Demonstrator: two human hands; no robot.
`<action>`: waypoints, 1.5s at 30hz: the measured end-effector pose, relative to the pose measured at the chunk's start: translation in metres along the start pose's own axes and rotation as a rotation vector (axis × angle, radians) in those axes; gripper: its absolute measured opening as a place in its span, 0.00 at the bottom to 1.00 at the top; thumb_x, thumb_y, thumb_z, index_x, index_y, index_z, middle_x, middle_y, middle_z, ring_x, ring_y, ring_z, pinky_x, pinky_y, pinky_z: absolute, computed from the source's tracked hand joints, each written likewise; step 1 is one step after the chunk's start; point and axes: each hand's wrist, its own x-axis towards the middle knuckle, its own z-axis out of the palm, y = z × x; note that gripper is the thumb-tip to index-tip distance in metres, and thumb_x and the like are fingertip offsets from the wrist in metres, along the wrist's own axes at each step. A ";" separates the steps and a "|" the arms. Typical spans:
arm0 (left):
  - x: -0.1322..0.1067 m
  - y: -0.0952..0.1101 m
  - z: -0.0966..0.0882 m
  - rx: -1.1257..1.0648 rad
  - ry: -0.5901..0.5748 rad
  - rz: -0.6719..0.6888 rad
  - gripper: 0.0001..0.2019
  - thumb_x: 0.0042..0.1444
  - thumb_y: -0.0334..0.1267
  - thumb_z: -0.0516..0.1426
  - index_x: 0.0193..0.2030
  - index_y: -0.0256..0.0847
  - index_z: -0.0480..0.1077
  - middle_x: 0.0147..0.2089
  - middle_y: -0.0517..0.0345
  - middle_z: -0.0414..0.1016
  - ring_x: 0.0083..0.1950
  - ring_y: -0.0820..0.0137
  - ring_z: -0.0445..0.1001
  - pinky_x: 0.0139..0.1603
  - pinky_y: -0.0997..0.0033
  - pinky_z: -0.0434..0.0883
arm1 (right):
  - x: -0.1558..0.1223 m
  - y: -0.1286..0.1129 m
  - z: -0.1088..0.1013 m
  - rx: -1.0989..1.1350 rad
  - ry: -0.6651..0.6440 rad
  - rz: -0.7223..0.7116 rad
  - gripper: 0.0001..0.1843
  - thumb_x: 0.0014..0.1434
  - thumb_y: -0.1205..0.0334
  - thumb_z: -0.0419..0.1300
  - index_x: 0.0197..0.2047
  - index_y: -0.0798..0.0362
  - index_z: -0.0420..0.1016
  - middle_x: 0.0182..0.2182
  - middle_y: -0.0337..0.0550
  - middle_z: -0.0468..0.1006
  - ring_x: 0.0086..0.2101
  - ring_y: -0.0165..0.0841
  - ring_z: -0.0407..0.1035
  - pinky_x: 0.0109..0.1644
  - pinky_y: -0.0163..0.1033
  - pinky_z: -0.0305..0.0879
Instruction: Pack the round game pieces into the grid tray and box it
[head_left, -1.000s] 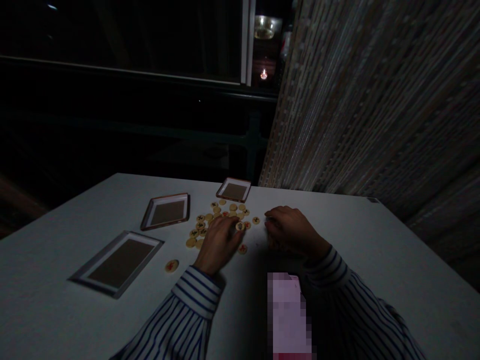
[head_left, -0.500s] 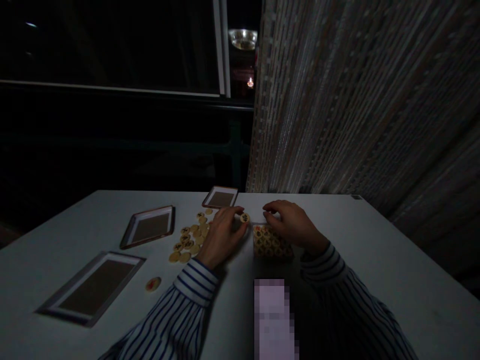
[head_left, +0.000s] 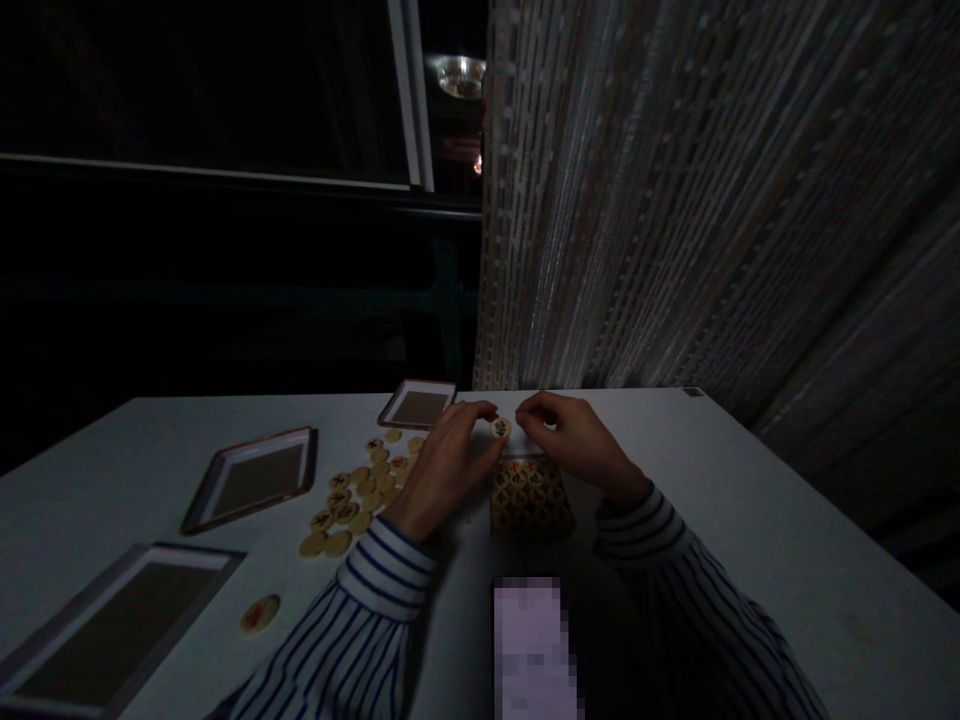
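Nearest on the counter [head_left: 757, 520] lies a lit phone [head_left: 532, 650], with a red-marked Chinese chess piece [head_left: 260, 613] and a shallow tray [head_left: 112, 635] to its left. Past the phone sit packed rows of pieces [head_left: 529, 492]. The left hand [head_left: 442, 465] pinches a black-marked piece [head_left: 500, 428] above their far edge, beside scattered pieces [head_left: 370, 501]. The right hand [head_left: 577, 440] curls just beside it; whether it grips anything, I cannot tell. Farther back are a string curtain [head_left: 637, 200] and a dark window [head_left: 225, 90].
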 end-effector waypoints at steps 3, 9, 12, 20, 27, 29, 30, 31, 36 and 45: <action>-0.002 -0.001 0.002 -0.009 0.001 0.001 0.13 0.53 0.34 0.54 0.46 0.41 0.62 0.44 0.55 0.69 0.47 0.67 0.67 0.48 0.63 0.66 | 0.005 0.002 0.004 0.131 -0.031 0.021 0.07 0.53 0.63 0.55 0.33 0.54 0.73 0.29 0.40 0.77 0.32 0.30 0.70 0.36 0.34 0.63; -0.004 -0.004 0.006 0.002 0.010 0.033 0.13 0.53 0.34 0.55 0.46 0.41 0.62 0.44 0.55 0.69 0.48 0.67 0.67 0.47 0.65 0.67 | 0.006 0.008 0.011 0.307 -0.100 0.098 0.08 0.51 0.60 0.57 0.34 0.56 0.72 0.29 0.41 0.76 0.31 0.30 0.70 0.35 0.34 0.65; -0.004 -0.003 0.006 -0.003 0.009 0.047 0.13 0.53 0.33 0.55 0.46 0.40 0.62 0.44 0.55 0.69 0.47 0.68 0.67 0.48 0.65 0.66 | 0.006 0.010 0.013 0.345 -0.120 0.105 0.09 0.50 0.60 0.58 0.34 0.56 0.72 0.29 0.41 0.76 0.31 0.30 0.70 0.34 0.34 0.65; -0.004 -0.001 0.006 -0.100 -0.038 -0.108 0.15 0.51 0.37 0.56 0.47 0.40 0.65 0.45 0.54 0.71 0.49 0.66 0.68 0.50 0.62 0.65 | 0.006 0.009 0.010 0.260 -0.104 0.061 0.08 0.51 0.62 0.57 0.34 0.56 0.73 0.30 0.41 0.77 0.31 0.29 0.70 0.36 0.34 0.64; 0.003 0.002 0.000 -0.480 -0.129 -0.401 0.13 0.52 0.42 0.54 0.41 0.38 0.72 0.38 0.53 0.76 0.39 0.67 0.73 0.41 0.68 0.69 | 0.005 0.007 0.006 0.232 -0.101 0.036 0.09 0.53 0.61 0.56 0.34 0.56 0.74 0.30 0.42 0.77 0.32 0.29 0.69 0.36 0.34 0.64; 0.005 0.004 -0.002 -0.554 -0.152 -0.481 0.13 0.50 0.41 0.55 0.39 0.36 0.73 0.35 0.53 0.77 0.37 0.67 0.73 0.38 0.69 0.70 | 0.005 0.006 0.007 0.225 -0.097 0.032 0.08 0.53 0.61 0.56 0.34 0.56 0.74 0.30 0.41 0.77 0.31 0.29 0.69 0.36 0.34 0.64; 0.006 0.005 -0.003 -0.584 -0.151 -0.520 0.13 0.50 0.41 0.56 0.39 0.35 0.73 0.34 0.53 0.77 0.36 0.68 0.73 0.36 0.70 0.70 | 0.005 0.006 0.007 0.222 -0.097 0.028 0.08 0.53 0.62 0.56 0.33 0.56 0.74 0.30 0.41 0.77 0.31 0.29 0.69 0.36 0.34 0.63; 0.006 0.006 -0.003 -0.611 -0.145 -0.554 0.12 0.49 0.40 0.56 0.38 0.35 0.73 0.34 0.53 0.77 0.35 0.68 0.73 0.35 0.71 0.70 | 0.005 0.006 0.007 0.222 -0.099 0.025 0.08 0.53 0.62 0.56 0.33 0.56 0.74 0.30 0.41 0.77 0.31 0.29 0.69 0.36 0.34 0.63; 0.007 0.008 -0.003 -0.678 -0.113 -0.620 0.10 0.46 0.39 0.59 0.35 0.36 0.74 0.34 0.55 0.77 0.34 0.71 0.73 0.33 0.73 0.69 | 0.005 0.005 0.008 0.237 -0.116 0.033 0.08 0.53 0.62 0.56 0.33 0.55 0.74 0.30 0.41 0.77 0.31 0.29 0.69 0.36 0.34 0.64; 0.009 0.014 -0.009 -0.682 -0.136 -0.676 0.09 0.45 0.37 0.59 0.34 0.36 0.74 0.27 0.57 0.75 0.30 0.71 0.71 0.27 0.76 0.67 | 0.005 0.005 0.007 0.235 -0.140 0.013 0.09 0.53 0.63 0.55 0.34 0.55 0.75 0.31 0.41 0.77 0.33 0.30 0.69 0.38 0.35 0.64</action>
